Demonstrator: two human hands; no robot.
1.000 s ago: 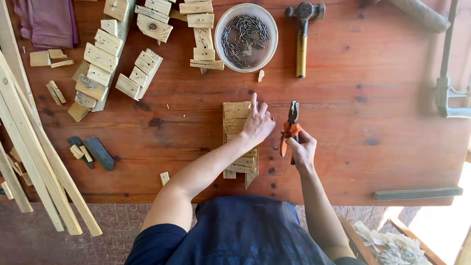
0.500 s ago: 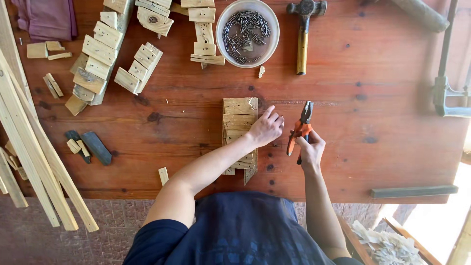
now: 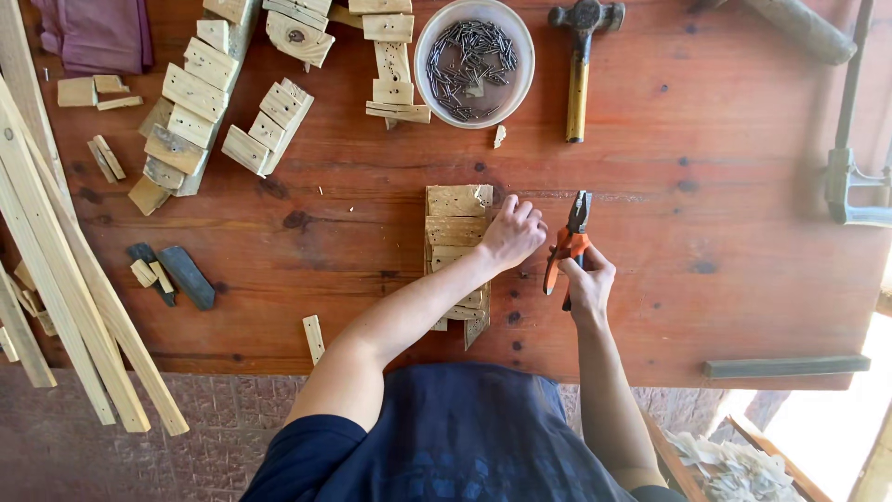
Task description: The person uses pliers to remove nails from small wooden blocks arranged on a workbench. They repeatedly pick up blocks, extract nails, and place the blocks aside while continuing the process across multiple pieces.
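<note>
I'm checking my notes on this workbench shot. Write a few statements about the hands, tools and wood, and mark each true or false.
1. The right hand holds orange-handled pliers. True.
2. The left hand rests on the hammer. False: it rests at the right edge of the stack of wooden slats; the hammer lies untouched farther up the table.
3. The round bowl holds nails. True.
4. The pliers grip a nail pulled from the bowl. False: nothing shows in their tip.
</note>
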